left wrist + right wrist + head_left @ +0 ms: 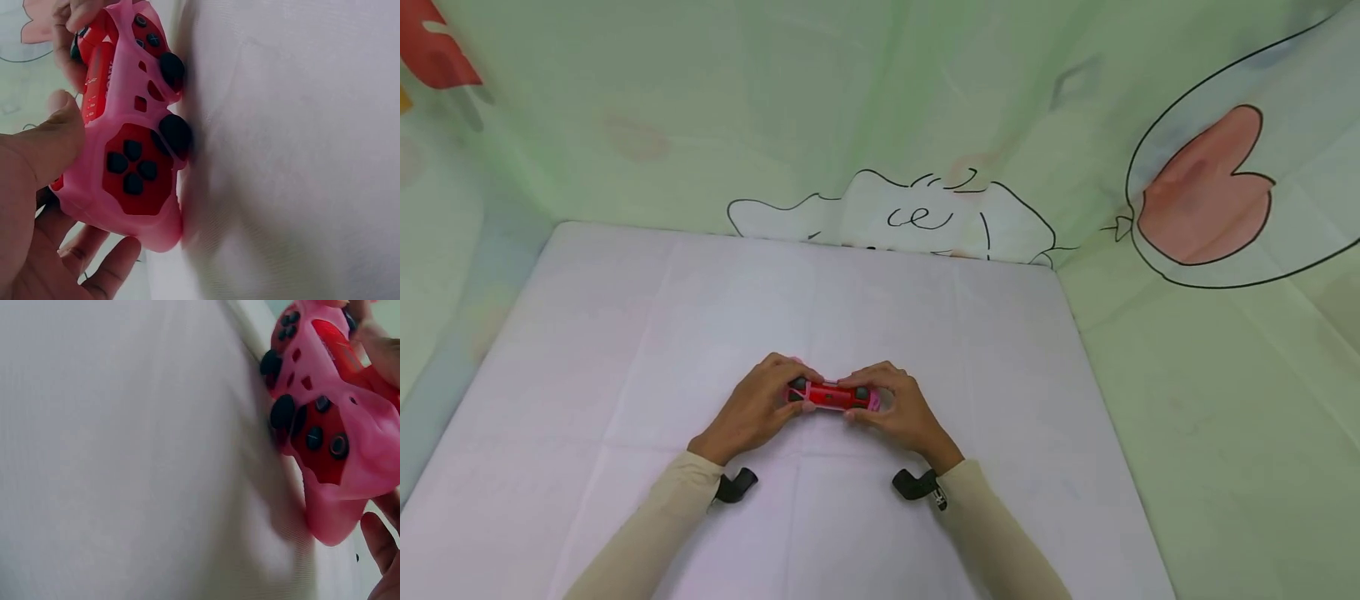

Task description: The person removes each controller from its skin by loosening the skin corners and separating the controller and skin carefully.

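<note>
A red game controller in a pink rubbery cover stands on edge, its black thumbsticks right at the table surface. My left hand grips the end with the direction buttons, thumb along the shoulder edge and fingers behind. At the other end my right hand holds it between thumb and fingers. Around the round-symbol buttons the cover looks loose and creased in the right wrist view. Bare red casing shows along the edge facing up.
A white cloth-covered table lies beneath both hands. Green printed curtains with cartoon drawings hang behind and at the sides. Black wrist-camera mounts stick out inward from both light sleeves.
</note>
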`<state>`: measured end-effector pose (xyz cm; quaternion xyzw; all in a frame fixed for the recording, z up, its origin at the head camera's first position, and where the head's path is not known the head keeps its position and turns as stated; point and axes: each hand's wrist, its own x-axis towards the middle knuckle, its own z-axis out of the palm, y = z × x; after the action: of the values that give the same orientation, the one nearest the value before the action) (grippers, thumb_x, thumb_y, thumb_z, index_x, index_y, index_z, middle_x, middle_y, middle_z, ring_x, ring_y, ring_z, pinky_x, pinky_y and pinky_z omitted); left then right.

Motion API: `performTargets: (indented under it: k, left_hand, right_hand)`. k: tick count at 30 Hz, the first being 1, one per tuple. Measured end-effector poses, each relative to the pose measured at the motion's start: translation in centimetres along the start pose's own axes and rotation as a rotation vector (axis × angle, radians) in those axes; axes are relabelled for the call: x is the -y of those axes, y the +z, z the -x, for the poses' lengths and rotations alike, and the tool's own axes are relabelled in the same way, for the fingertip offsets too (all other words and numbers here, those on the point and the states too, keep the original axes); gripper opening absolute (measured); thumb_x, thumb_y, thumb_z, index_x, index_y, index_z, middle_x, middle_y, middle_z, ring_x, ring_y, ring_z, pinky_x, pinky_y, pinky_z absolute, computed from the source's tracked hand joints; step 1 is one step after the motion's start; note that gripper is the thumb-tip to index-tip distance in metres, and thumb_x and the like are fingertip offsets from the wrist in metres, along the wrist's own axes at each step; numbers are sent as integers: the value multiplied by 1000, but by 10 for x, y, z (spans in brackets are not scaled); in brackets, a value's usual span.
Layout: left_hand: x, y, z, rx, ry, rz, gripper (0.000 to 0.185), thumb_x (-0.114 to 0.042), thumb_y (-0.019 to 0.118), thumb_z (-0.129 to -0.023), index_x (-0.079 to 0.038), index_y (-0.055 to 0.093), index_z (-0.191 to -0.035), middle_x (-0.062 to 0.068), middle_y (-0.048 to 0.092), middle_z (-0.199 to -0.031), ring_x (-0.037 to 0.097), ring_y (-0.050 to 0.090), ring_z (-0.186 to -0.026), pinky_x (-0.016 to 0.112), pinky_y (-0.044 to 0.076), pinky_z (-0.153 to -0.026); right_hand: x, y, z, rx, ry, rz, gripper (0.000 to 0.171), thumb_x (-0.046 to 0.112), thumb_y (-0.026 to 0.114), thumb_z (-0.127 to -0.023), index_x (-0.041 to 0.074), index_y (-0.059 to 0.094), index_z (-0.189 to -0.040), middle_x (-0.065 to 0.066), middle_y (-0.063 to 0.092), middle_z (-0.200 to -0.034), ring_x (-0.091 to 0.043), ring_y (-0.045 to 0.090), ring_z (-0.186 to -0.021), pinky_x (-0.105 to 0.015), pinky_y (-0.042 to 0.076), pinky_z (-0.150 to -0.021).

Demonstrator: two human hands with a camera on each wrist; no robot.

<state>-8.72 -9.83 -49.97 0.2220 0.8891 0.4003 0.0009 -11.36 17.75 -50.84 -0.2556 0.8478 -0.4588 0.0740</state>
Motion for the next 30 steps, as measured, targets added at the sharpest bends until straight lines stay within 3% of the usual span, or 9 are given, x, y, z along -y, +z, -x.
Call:
performTargets:
  k: [8,15,24,30]
  left_hand:
    - [-1,-11,-8,55,24,-35,42,-24,92,-85,-20,74,-122,-1,71,-123,18,61,-114,46,58,-97]
    - [4,-29,-16,171,102,5,28,-24,82,-95,-18,77,-122,-4,73,-121,19,62,-115,43,55,-99]
    - [8,-44,-28,259,36,1,24,-29,89,-88,-22,69,-99,-6,65,-94,18,60,-88,29,49,-77]
    - [11,-49,-40,334,95,-16,34,-29,91,-85,-19,59,-91,-2,60,-87,24,58,-87,32,43,-78]
  right_hand:
    - [2,0,-2,15,-53,91,47,27,93,-83,27,78,-128,11,76,-124,-11,64,-119,-46,42,-103]
    - [5,1,-5,5,-48,117,38,32,90,-87,29,80,-123,14,77,-118,-7,62,-108,-41,41,-95]
    - [7,11,-10,-41,-95,234,29,32,88,-88,26,81,-116,10,78,-112,-8,62,-104,-37,43,-93]
    - [8,14,-12,-53,-101,232,28,32,89,-87,26,82,-114,12,79,-110,-7,62,-101,-37,44,-92]
